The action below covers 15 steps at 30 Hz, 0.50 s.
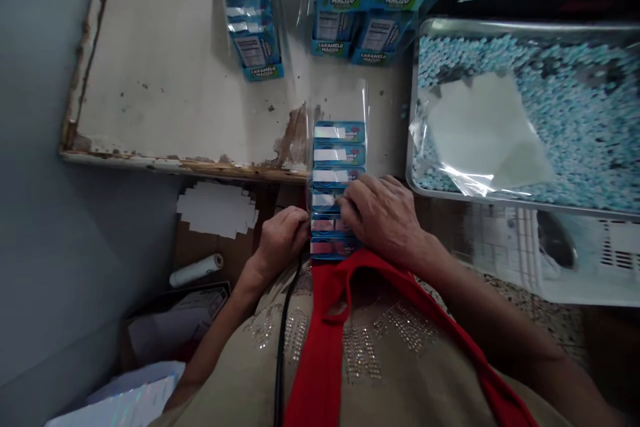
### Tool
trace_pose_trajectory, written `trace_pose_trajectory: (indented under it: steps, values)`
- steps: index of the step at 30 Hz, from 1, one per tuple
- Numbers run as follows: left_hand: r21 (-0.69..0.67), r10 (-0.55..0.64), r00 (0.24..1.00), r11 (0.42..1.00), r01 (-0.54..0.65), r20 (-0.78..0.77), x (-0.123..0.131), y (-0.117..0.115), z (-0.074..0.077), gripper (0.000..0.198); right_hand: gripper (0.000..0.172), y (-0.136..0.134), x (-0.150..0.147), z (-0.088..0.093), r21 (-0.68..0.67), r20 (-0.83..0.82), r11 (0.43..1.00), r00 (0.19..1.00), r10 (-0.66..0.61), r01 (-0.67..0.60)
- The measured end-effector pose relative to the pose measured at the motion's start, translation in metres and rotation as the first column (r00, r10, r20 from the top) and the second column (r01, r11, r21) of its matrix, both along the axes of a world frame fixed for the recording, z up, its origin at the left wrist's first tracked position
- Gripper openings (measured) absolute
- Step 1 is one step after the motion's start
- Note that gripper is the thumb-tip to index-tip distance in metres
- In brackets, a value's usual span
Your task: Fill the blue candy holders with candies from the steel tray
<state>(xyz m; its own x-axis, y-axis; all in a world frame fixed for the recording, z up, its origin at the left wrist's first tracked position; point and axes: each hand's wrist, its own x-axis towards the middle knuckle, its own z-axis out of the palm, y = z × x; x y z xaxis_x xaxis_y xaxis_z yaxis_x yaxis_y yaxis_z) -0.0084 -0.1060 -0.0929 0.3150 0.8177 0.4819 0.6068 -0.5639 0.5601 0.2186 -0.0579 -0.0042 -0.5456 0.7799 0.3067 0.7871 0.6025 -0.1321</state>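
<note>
My left hand and right hand both grasp the row of small boxes in its clear sleeve, the candy tray at two o'clock.

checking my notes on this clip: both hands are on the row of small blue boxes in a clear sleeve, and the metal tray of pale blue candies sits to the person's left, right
Not quite. The head view shows the metal tray of pale blue candies on the person's right, not left. The rest holds: the left hand and right hand are both on the row of small blue boxes in a clear sleeve.
</note>
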Motion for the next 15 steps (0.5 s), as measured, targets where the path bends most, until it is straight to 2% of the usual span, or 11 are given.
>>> trace_pose_trajectory:
  steps: [3, 6, 8, 11, 13, 15]
  values:
    - [0.078, 0.014, 0.999, 0.997, -0.011, -0.041, -0.001, 0.002, 0.004, 0.014, 0.033, -0.001, -0.007, -0.006, -0.044, -0.117, 0.997, 0.991, -0.064, 0.06]
    - [0.105, 0.124, 0.992, 0.987, -0.125, 0.015, -0.004, 0.005, 0.008, 0.015, 0.035, -0.008, -0.004, -0.008, 0.0, -0.188, 1.0, 0.982, -0.018, 0.018]
    - [0.047, 0.104, 0.994, 0.993, -0.105, 0.032, -0.006, 0.006, 0.012, 0.012, 0.034, -0.012, -0.001, -0.008, 0.027, -0.188, 0.999, 0.982, -0.018, 0.024]
    - [-0.094, 0.058, 0.99, 0.994, -0.046, 0.125, -0.007, 0.001, 0.018, 0.008, 0.029, -0.013, 0.002, -0.01, -0.061, -0.248, 0.997, 0.967, -0.059, 0.045]
    - [-0.149, 0.085, 0.977, 0.987, -0.056, 0.197, -0.005, -0.005, 0.021, 0.017, 0.025, -0.014, 0.004, -0.012, -0.091, -0.282, 0.996, 0.958, -0.052, 0.027]
    - [-0.148, 0.059, 0.975, 0.989, -0.027, 0.214, -0.004, -0.011, 0.024, 0.03, 0.018, -0.016, 0.007, -0.015, -0.05, -0.287, 0.999, 0.958, -0.023, 0.009]
